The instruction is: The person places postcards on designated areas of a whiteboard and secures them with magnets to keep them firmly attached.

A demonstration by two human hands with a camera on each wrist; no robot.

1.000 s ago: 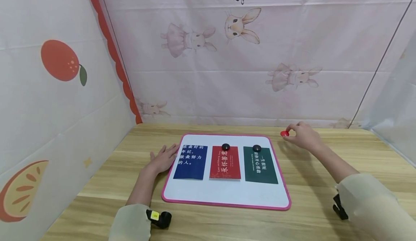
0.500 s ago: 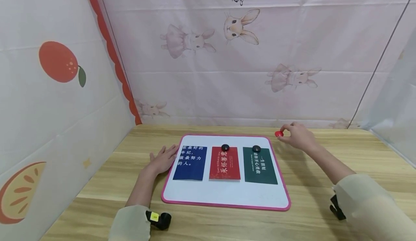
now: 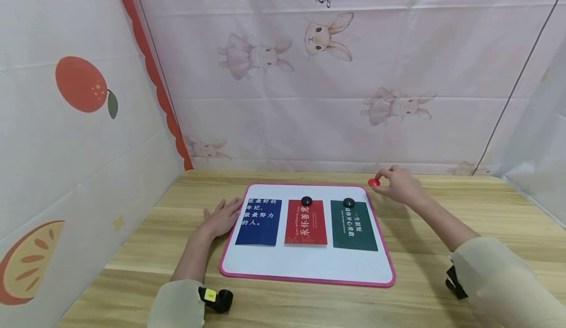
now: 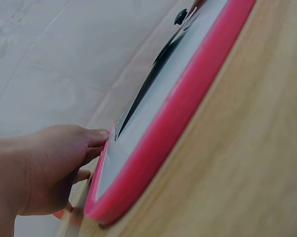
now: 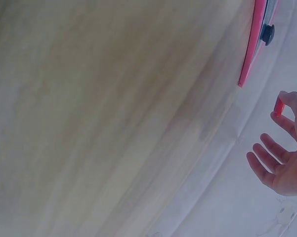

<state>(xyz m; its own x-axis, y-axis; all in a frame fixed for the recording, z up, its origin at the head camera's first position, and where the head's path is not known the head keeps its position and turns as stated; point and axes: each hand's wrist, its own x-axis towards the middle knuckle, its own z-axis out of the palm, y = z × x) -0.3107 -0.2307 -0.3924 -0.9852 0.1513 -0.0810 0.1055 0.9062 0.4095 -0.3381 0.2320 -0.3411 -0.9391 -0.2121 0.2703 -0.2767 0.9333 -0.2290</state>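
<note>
A whiteboard with a pink rim lies on the table, bearing a blue card, a red card and a green card. One black magnet sits at the top of the red card, another black magnet on the green one; the blue card has none. Between thumb and index finger, my right hand pinches a round red magnet, raised off the table near the board's far right corner. Its other fingers spread loosely in the right wrist view. My left hand rests flat against the board's left edge.
The wooden table extends around the board. A printed cloth backdrop with rabbits stands behind it, and a white side panel with fruit prints rises at the left.
My right hand has moved leftward with the red magnet, from well right of the board to its far right corner. My left hand, the board and the cards stay put.
</note>
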